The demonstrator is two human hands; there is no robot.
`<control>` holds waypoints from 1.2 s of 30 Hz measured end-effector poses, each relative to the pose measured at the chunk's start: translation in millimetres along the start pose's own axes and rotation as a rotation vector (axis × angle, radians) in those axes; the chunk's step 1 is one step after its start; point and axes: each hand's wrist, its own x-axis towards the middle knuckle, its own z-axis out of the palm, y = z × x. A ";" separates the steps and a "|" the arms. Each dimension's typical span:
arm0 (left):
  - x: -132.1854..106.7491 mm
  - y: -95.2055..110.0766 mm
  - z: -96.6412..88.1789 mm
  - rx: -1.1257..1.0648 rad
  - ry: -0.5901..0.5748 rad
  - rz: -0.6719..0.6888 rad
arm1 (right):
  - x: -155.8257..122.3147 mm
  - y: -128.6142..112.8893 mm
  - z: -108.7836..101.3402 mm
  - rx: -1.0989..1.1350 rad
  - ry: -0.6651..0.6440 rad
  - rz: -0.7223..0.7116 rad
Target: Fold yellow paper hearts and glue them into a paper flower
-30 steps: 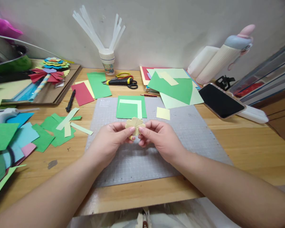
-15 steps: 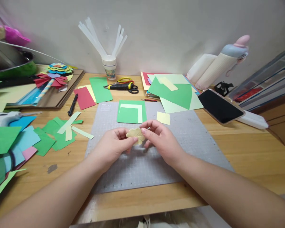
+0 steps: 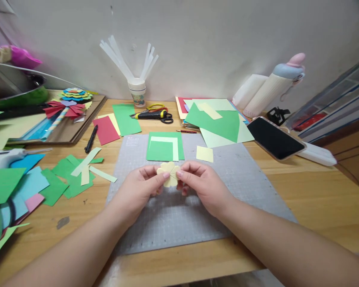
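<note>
A small pale-yellow paper flower (image 3: 169,181) with rounded petals and crease lines is held up over the grey cutting mat (image 3: 197,223). My left hand (image 3: 140,187) pinches its left side between thumb and fingers. On the opposite edge, my right hand (image 3: 202,185) grips it the same way, thumb on top. Just beyond the hands lie stacked green and pale-green paper squares (image 3: 160,150). A pale-yellow paper square (image 3: 204,154) rests to their right on the mat.
Green paper scraps (image 3: 74,175), a black pen (image 3: 91,138) and a glue gun (image 3: 6,157) lie left. Behind the mat are a cutter (image 3: 151,115), scissors (image 3: 167,118) and a cup of white strips (image 3: 137,93). A phone (image 3: 277,137) and a bottle (image 3: 267,91) stand right.
The paper flower has been turned and flattened toward the view, its petals and creases now showing more fully. Both hands keep hold of it. The camera view has tilted up slightly.
</note>
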 end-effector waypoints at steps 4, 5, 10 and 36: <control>-0.7 0.6 -0.7 -0.010 -0.008 -0.008 | 0.1 2.2 -1.6 -0.031 -0.003 -0.031; -0.8 0.7 -1.1 -0.007 -0.008 -0.009 | 0.1 2.9 -2.1 -0.038 -0.003 -0.039; -0.9 0.5 -3.3 0.066 0.040 -0.001 | -0.7 4.2 -1.8 -0.041 0.001 -0.065; -3.4 5.1 3.5 0.055 0.029 0.048 | -4.7 3.8 6.7 0.015 -0.038 -0.027</control>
